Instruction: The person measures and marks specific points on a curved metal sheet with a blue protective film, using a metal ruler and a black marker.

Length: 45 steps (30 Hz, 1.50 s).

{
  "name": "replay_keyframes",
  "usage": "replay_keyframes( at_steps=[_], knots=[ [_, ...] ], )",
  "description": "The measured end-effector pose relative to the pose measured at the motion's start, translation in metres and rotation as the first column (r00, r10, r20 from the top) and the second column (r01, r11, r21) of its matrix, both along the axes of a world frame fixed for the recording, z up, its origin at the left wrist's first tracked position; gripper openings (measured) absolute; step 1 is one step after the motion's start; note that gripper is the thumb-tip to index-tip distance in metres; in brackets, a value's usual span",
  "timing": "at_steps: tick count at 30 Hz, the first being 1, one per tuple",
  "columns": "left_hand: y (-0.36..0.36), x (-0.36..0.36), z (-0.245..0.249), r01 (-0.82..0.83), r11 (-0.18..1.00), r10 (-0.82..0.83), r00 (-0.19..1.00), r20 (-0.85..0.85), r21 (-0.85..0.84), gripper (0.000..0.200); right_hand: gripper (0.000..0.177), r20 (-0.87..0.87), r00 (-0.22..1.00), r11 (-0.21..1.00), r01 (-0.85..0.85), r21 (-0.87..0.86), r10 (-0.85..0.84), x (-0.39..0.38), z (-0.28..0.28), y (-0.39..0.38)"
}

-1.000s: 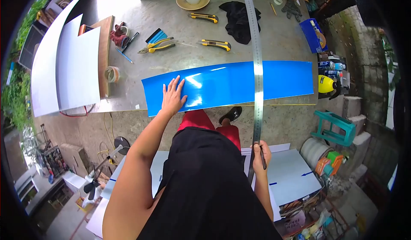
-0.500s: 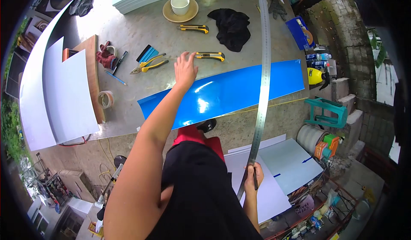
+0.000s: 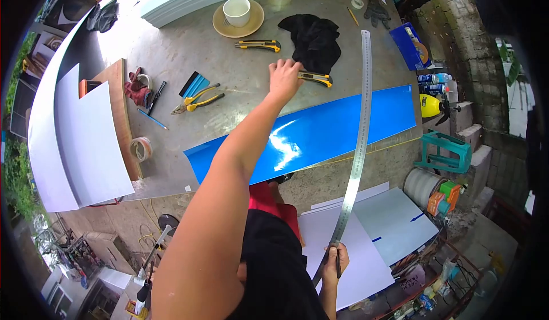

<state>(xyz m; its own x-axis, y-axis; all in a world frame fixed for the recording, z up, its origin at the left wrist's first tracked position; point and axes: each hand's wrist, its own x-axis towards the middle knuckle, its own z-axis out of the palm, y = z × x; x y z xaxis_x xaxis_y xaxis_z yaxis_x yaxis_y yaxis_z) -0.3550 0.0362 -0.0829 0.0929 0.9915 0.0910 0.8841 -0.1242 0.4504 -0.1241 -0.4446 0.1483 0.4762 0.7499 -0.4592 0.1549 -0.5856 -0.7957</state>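
Note:
My left hand reaches over the table with its fingers curled around one end of a yellow and black utility knife; the other end sticks out to the right. Below it lies a glossy blue sheet along the table's front edge. My right hand grips a long steel ruler near its lower end, with a thin dark pen-like stick also between the fingers. The ruler crosses above the blue sheet. A second utility knife and a black cloth lie farther back.
Pliers, a blue squeegee, a pencil and a tape roll lie on the left. A cup stands on a plate at the back. Beside the table are a yellow spray bottle and a green stool.
My left hand has moved right, and the nearer utility knife has shifted right with it. My right hand has drawn the ruler down toward me, so its far end now shows on the table.

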Motion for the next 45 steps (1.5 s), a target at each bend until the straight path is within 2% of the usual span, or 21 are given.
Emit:
replay_keyframes(
  at_steps=[2,4,5,7,14,17,18,20,22,24,26,30,32,36,37,38,40,41,42,44,45],
  knots=[
    [0.004,0.0,-0.001,0.013,0.999,-0.009,0.997,0.073,-0.043,0.048,0.034,-0.007,1.0,0.999,0.011,-0.035,-0.012,-0.003,0.005,0.001],
    [0.007,-0.016,-0.005,-0.098,0.987,0.091,0.994,0.061,0.129,0.059,0.028,-0.025,0.999,0.999,0.026,-0.026,-0.027,-0.006,0.007,0.001],
    [0.009,-0.03,-0.004,-0.128,0.99,0.126,0.991,0.042,0.055,0.063,0.028,-0.022,0.999,0.999,0.033,-0.028,-0.034,-0.005,0.003,-0.002],
    [0.01,-0.066,-0.01,-0.173,0.976,0.172,0.985,0.017,0.135,0.061,0.03,0.018,1.0,1.0,-0.009,0.008,0.009,-0.001,-0.006,-0.013],
    [0.009,-0.141,-0.002,-0.154,0.972,0.158,0.987,-0.01,0.175,0.057,0.027,0.044,0.998,0.998,-0.049,-0.042,0.05,-0.011,-0.002,0.003],
    [-0.004,-0.144,0.002,-0.128,0.991,0.127,0.991,-0.028,-0.025,0.046,0.027,0.036,0.998,0.996,-0.056,-0.074,0.059,-0.008,-0.005,-0.004],
    [-0.018,-0.142,0.01,-0.126,0.992,0.125,0.992,-0.029,-0.03,0.046,0.027,0.035,0.998,0.995,-0.054,-0.078,0.057,-0.009,-0.003,-0.003],
    [-0.058,-0.138,0.028,0.095,0.947,-0.07,0.993,0.091,-0.308,0.049,0.031,0.045,0.997,0.99,-0.059,-0.127,0.065,-0.01,0.005,0.0],
    [-0.112,-0.144,0.029,0.212,0.944,-0.208,0.977,0.044,-0.251,0.058,0.033,0.046,0.995,0.988,-0.082,-0.131,0.089,-0.008,0.009,-0.004],
    [-0.151,-0.156,0.049,0.202,0.899,-0.214,0.977,0.013,-0.39,0.055,0.034,0.044,0.993,0.986,-0.105,-0.132,0.112,-0.006,0.01,-0.009],
    [-0.183,-0.173,0.038,0.177,0.897,-0.187,0.982,0.014,-0.404,0.05,0.035,0.043,0.99,0.984,-0.13,-0.123,0.136,-0.004,0.006,-0.017],
    [-0.209,-0.205,0.036,0.138,0.873,-0.14,0.99,0.032,-0.467,0.032,0.034,0.021,0.987,0.975,-0.154,-0.157,0.159,-0.011,-0.002,-0.022],
    [-0.216,-0.227,0.034,0.137,0.867,-0.134,0.99,0.041,-0.479,0.029,0.029,0.016,0.969,0.959,-0.243,-0.145,0.248,-0.015,-0.009,-0.022],
    [-0.218,-0.279,0.033,0.17,0.867,-0.166,0.985,0.05,-0.469,0.025,0.029,-0.029,0.948,0.936,-0.317,-0.153,0.316,-0.033,-0.023,-0.017],
    [-0.217,-0.29,0.035,0.149,0.838,-0.163,0.986,0.019,-0.524,0.027,0.029,-0.039,0.95,0.938,-0.311,-0.153,0.309,-0.037,-0.029,-0.018],
    [-0.217,-0.299,0.035,0.137,0.839,-0.152,0.988,0.014,-0.527,0.027,0.029,-0.046,0.947,0.934,-0.322,-0.153,0.319,-0.039,-0.035,-0.019],
    [-0.219,-0.314,0.036,0.105,0.855,-0.192,0.974,-0.123,-0.507,0.027,0.015,-0.112,0.94,0.93,-0.337,-0.15,0.322,-0.042,-0.043,-0.02],
    [-0.222,-0.32,0.034,0.077,0.845,-0.213,0.956,-0.201,-0.529,0.034,0.03,-0.074,0.928,0.921,-0.372,-0.116,0.365,-0.044,-0.049,-0.021],
    [-0.224,-0.32,0.04,0.066,0.845,-0.202,0.958,-0.202,-0.531,0.034,0.03,-0.077,0.923,0.916,-0.383,-0.118,0.376,-0.043,-0.049,-0.021],
    [-0.227,-0.311,0.056,-0.046,0.904,-0.072,0.964,-0.257,-0.424,0.043,0.017,-0.11,0.929,0.909,-0.368,-0.198,0.353,-0.041,-0.052,-0.022],
    [-0.235,-0.306,0.057,-0.056,0.954,-0.024,0.965,-0.261,-0.295,0.049,0.019,-0.068,0.912,0.907,-0.409,-0.106,0.403,-0.04,-0.058,-0.023]
  ],
)
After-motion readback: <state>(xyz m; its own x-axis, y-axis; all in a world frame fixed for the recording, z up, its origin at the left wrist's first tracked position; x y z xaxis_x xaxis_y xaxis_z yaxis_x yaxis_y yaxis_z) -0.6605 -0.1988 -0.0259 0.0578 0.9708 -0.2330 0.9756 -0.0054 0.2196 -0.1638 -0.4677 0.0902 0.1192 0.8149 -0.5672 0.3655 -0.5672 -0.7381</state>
